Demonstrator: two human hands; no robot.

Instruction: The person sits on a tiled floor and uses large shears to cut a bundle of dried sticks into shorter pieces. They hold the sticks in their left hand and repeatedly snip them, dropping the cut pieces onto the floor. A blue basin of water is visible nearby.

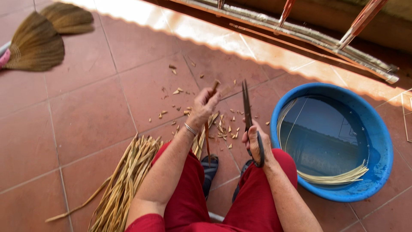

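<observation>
The bundle of dried strips runs out past the bottom edge. The left arm hides part of it. 2 brooms are cut by the left edge. The scissors' handles sit concealed within the right hand. Railing posts leave the top edge.

Pretty sharp daylight shot. Hard sun blows out the tiles far beyond the fingers, wavy shadow edge there. Near the fingers it's even shade. Wide-angle bend at edges.
</observation>
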